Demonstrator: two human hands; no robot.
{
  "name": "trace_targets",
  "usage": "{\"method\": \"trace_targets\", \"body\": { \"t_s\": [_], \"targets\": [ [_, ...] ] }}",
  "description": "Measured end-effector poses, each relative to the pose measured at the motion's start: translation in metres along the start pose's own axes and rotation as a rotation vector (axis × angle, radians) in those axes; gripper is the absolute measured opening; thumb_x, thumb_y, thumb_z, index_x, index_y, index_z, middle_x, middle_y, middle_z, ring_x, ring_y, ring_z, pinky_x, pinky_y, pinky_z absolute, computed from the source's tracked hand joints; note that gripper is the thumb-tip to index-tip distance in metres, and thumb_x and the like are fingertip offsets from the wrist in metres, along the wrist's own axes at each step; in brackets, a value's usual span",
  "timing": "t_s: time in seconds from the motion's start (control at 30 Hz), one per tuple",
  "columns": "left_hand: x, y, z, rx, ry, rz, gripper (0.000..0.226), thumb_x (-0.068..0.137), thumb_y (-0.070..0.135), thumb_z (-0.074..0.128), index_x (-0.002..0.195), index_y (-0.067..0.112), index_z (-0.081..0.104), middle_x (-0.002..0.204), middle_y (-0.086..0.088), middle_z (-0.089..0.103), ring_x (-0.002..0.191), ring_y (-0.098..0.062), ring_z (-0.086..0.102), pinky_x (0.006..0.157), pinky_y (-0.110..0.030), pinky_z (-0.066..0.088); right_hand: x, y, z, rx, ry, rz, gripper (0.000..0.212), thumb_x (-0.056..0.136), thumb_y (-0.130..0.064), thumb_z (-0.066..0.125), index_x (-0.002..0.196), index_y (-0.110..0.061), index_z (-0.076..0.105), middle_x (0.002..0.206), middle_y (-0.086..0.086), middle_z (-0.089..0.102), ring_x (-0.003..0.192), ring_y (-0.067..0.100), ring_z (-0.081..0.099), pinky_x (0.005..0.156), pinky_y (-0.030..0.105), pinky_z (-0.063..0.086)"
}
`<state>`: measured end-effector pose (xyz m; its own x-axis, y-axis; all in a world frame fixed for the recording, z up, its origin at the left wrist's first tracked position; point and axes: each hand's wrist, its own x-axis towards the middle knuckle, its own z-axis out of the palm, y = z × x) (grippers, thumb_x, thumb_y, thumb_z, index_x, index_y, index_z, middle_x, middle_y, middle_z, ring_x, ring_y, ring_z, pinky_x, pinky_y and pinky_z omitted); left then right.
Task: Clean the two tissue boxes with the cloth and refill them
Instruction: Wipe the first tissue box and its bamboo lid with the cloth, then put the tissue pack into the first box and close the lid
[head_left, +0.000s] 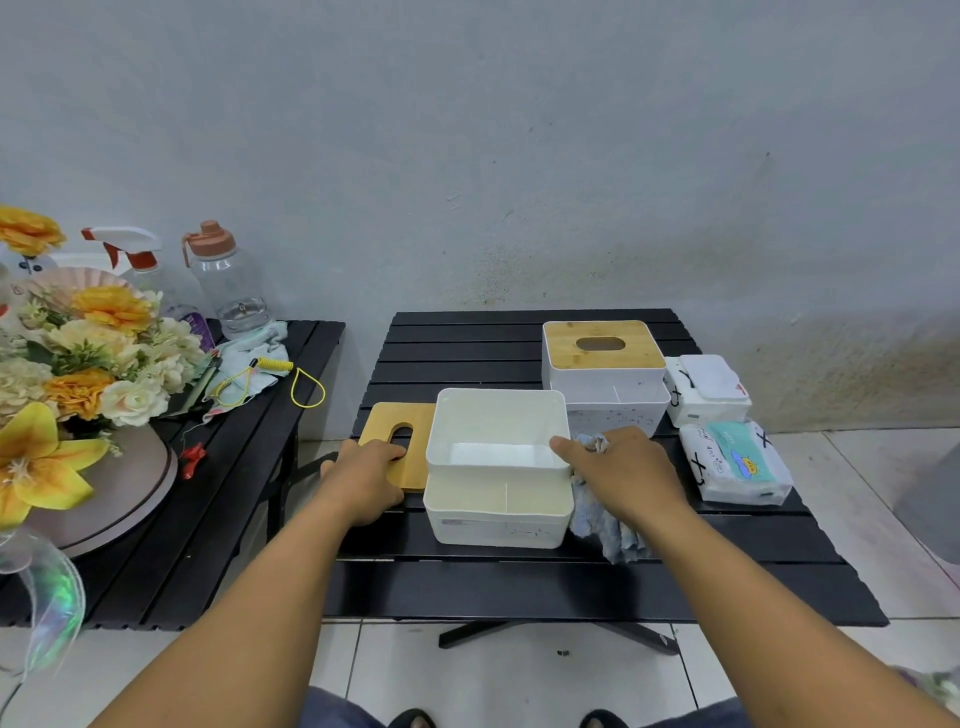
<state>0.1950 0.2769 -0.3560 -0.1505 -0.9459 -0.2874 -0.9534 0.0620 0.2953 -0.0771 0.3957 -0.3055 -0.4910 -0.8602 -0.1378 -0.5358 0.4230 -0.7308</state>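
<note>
**A:** Where was the open box (497, 467)?

**B:** On the table (519, 587), mouth up, long side running left to right. Its lid (397, 434) lay flat just left, slot pointing away.

**A:** And the hands?

**B:** The right hand (623, 473) clutched the cloth (608, 527) against the open box's right wall. The left hand (363, 478) seemed to grip the lid's near edge. Wiping well likely meant steadying the open box and reaching every corner.

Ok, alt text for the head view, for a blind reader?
The left hand holds a bamboo lid beside an open, empty white tissue box; the right hand grips a blue cloth. A lidded tissue box and two tissue packs sit farther right.
</note>
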Motion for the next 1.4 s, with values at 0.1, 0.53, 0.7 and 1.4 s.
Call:
{"method": "trace_targets", "body": {
  "t_s": [0.1,0.53,0.7,1.4],
  "targets": [
    [-0.012,0.002,-0.009,-0.080,0.068,0.034,0.057,0.094,0.017,0.062,0.149,0.029,0.050,0.141,-0.011,0.053,0.137,-0.032,0.039,0.105,-0.042,0.035,-0.001,0.000,-0.006,0.040,-0.002,-0.005,0.054,0.080,-0.067,0.064,0.062,-0.018,0.054,0.062,-0.001,0.061,0.066,0.022,0.060,0.064,0.034,0.048],
    [-0.030,0.022,-0.022,-0.404,0.356,0.179,0.045,0.097,0.031,0.066,0.141,0.027,0.059,0.121,0.010,0.059,0.110,-0.019,0.052,0.087,-0.035,0.042,0.004,-0.002,-0.037,-0.300,0.231,-0.310,0.022,0.094,-0.016,0.051,0.110,-0.030,0.046,0.089,0.002,0.062,0.076,0.025,0.056,0.059,0.031,0.043],
    [-0.027,0.019,-0.015,-0.338,0.311,0.191,0.050,0.097,0.033,0.066,0.145,0.024,0.057,0.123,0.003,0.063,0.114,-0.025,0.053,0.090,-0.039,0.045,0.002,0.041,-0.010,-0.822,0.068,-0.424,0.033,0.089,-0.009,0.052,0.119,-0.023,0.049,0.119,0.001,0.058,0.108,0.027,0.050,0.077,0.036,0.033],
    [-0.030,0.011,-0.006,-0.298,0.350,0.083,0.034,0.088,0.031,0.079,0.072,0.010,0.058,0.079,-0.006,0.066,0.077,-0.026,0.058,0.061,-0.037,0.040,0.001,0.057,-0.060,-0.380,0.053,-0.191,0.004,0.093,-0.030,0.054,0.092,-0.029,0.058,0.102,-0.006,0.061,0.090,0.020,0.057,0.073,0.033,0.047]
  ]
}}
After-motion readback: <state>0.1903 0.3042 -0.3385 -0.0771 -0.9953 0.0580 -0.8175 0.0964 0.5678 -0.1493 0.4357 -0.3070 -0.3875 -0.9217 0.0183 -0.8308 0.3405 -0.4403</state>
